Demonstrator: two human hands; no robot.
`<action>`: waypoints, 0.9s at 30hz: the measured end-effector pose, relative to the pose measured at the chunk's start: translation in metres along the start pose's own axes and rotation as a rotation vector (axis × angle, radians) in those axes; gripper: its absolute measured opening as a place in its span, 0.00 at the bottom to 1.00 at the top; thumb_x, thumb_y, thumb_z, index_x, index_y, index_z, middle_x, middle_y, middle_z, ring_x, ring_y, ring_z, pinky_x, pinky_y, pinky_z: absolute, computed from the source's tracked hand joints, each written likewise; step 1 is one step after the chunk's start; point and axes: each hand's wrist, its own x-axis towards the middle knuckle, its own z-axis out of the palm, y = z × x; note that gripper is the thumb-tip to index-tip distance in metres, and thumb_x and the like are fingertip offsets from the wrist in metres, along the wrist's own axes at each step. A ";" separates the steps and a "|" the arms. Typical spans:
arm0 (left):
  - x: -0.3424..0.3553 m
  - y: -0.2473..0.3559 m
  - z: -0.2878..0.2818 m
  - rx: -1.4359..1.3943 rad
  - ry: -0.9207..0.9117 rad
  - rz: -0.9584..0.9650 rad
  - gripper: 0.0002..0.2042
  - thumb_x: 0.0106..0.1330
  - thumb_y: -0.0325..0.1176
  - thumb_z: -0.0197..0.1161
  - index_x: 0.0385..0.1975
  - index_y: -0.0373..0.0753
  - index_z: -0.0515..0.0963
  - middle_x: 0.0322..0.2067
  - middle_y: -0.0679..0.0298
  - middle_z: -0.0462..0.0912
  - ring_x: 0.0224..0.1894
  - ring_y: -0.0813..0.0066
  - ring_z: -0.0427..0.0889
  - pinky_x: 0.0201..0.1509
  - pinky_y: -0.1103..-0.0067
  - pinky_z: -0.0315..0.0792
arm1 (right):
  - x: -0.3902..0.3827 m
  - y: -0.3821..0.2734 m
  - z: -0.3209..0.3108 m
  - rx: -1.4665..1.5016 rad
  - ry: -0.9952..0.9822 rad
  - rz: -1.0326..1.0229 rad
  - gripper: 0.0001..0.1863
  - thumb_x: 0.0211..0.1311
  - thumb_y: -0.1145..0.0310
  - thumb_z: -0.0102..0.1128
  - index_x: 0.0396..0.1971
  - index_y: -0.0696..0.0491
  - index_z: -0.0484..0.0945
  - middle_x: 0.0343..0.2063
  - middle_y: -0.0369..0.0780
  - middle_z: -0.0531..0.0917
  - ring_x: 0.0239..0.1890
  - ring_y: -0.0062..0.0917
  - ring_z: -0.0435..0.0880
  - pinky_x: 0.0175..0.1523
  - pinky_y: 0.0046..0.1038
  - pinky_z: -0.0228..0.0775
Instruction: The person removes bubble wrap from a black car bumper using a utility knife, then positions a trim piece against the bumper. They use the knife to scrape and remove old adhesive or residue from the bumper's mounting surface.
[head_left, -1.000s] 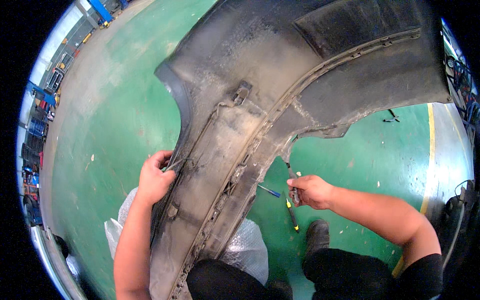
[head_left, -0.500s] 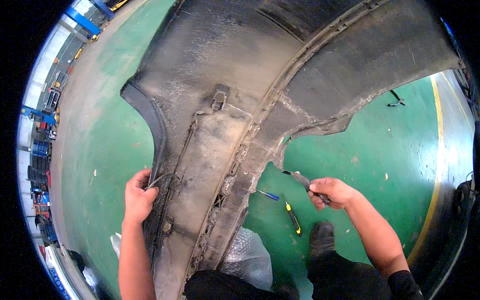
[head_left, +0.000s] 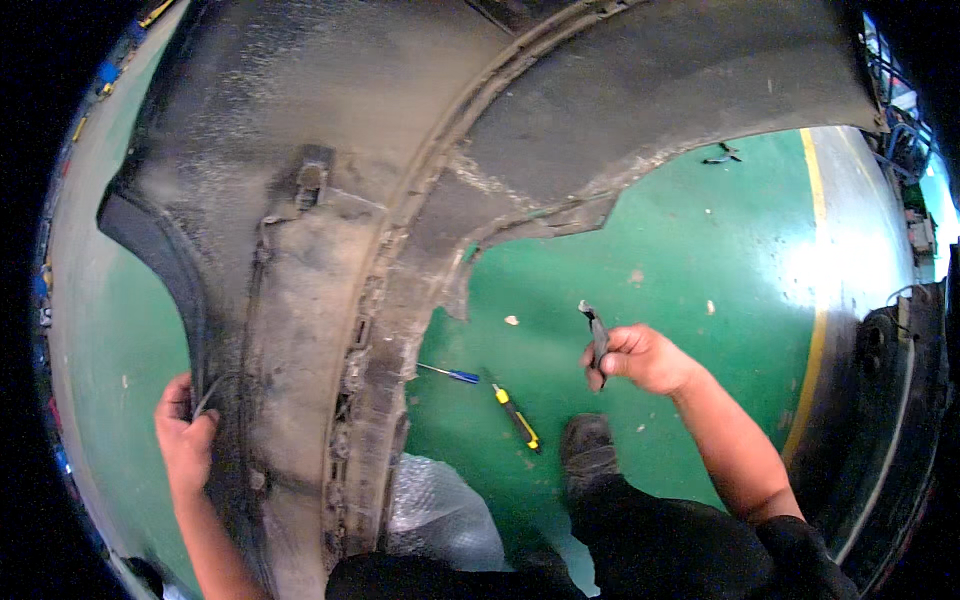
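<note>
A large, dusty dark car bumper cover (head_left: 310, 240) stretches from the lower left to the upper right. My left hand (head_left: 187, 435) grips its left edge, thumb on the near side, beside a thin grey cord or wire (head_left: 207, 396) that loops from the fingers. In my right hand (head_left: 645, 360), pinched between thumb and fingers, is a narrow dark-grey piece (head_left: 598, 336) with a pale, ragged-looking tip; its exact kind is unclear. It is held over the green floor, apart from the cover's torn, jagged edge (head_left: 455, 295).
A blue-handled screwdriver (head_left: 462, 377) and a yellow-and-black utility knife (head_left: 517, 420) lie on the green floor (head_left: 680, 250). Bubble wrap (head_left: 440, 510) sits under the cover by my legs. A dark tool (head_left: 725, 155) lies farther off. Large dark parts (head_left: 900, 400) stand at right.
My right hand has drawn the dark piece away from the cover's torn edge and turned it more upright. The view has shifted right; my left hand still grips the left edge.
</note>
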 end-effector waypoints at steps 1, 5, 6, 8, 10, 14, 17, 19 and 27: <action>0.000 -0.008 -0.001 -0.069 0.009 0.021 0.24 0.50 0.24 0.56 0.52 0.29 0.75 0.45 0.64 0.81 0.50 0.74 0.77 0.61 0.78 0.67 | -0.004 -0.003 0.011 0.143 -0.106 -0.090 0.14 0.72 0.61 0.59 0.48 0.54 0.80 0.35 0.40 0.85 0.41 0.28 0.82 0.52 0.37 0.74; 0.007 -0.008 -0.004 -0.016 -0.036 0.020 0.26 0.50 0.24 0.56 0.54 0.29 0.74 0.47 0.64 0.80 0.51 0.74 0.76 0.62 0.78 0.66 | -0.015 -0.016 0.049 0.833 -0.503 -0.240 0.15 0.73 0.53 0.56 0.40 0.50 0.75 0.27 0.35 0.74 0.37 0.31 0.75 0.52 0.39 0.68; 0.009 -0.014 -0.006 -0.064 -0.074 0.034 0.26 0.51 0.24 0.55 0.55 0.29 0.74 0.47 0.64 0.79 0.50 0.75 0.76 0.62 0.79 0.65 | -0.020 -0.024 0.054 0.946 -0.555 -0.171 0.18 0.72 0.47 0.55 0.36 0.48 0.73 0.24 0.31 0.68 0.33 0.26 0.70 0.49 0.36 0.67; 0.008 -0.020 -0.003 -0.063 -0.006 0.037 0.25 0.51 0.23 0.54 0.54 0.30 0.74 0.47 0.64 0.79 0.50 0.75 0.76 0.61 0.79 0.66 | -0.027 -0.033 0.063 1.012 -0.565 -0.155 0.22 0.70 0.41 0.54 0.30 0.46 0.69 0.22 0.29 0.66 0.28 0.23 0.66 0.42 0.32 0.65; 0.012 -0.029 -0.005 -0.087 -0.017 0.063 0.25 0.51 0.23 0.54 0.54 0.30 0.74 0.47 0.64 0.79 0.50 0.75 0.76 0.61 0.79 0.66 | -0.029 -0.033 0.066 1.005 -0.613 -0.194 0.26 0.68 0.36 0.52 0.28 0.45 0.67 0.20 0.29 0.65 0.26 0.22 0.65 0.40 0.31 0.63; 0.013 -0.029 -0.003 -0.087 -0.008 0.052 0.25 0.50 0.22 0.53 0.53 0.30 0.74 0.46 0.64 0.79 0.49 0.75 0.76 0.60 0.80 0.66 | -0.033 -0.031 0.067 0.951 -0.618 -0.194 0.28 0.68 0.34 0.49 0.27 0.45 0.66 0.19 0.30 0.66 0.24 0.22 0.64 0.38 0.30 0.62; 0.011 -0.018 -0.003 -0.081 -0.028 0.036 0.25 0.48 0.22 0.53 0.51 0.30 0.75 0.44 0.65 0.80 0.48 0.75 0.77 0.60 0.80 0.67 | -0.031 -0.039 0.070 0.953 -0.599 -0.207 0.25 0.69 0.38 0.50 0.28 0.47 0.68 0.19 0.31 0.67 0.25 0.23 0.67 0.39 0.31 0.63; 0.005 -0.008 -0.004 -0.082 -0.025 0.030 0.25 0.48 0.22 0.53 0.51 0.30 0.75 0.44 0.65 0.80 0.48 0.75 0.77 0.59 0.80 0.67 | -0.025 -0.041 0.069 0.908 -0.544 -0.221 0.22 0.70 0.43 0.52 0.31 0.50 0.71 0.21 0.33 0.69 0.27 0.25 0.69 0.41 0.32 0.64; 0.006 0.020 0.011 -0.072 -0.027 0.000 0.24 0.48 0.24 0.58 0.49 0.30 0.77 0.43 0.64 0.82 0.47 0.74 0.79 0.59 0.78 0.69 | -0.019 0.073 -0.013 -1.840 0.275 0.379 0.29 0.64 0.48 0.60 0.49 0.61 0.76 0.46 0.54 0.83 0.51 0.46 0.83 0.56 0.44 0.74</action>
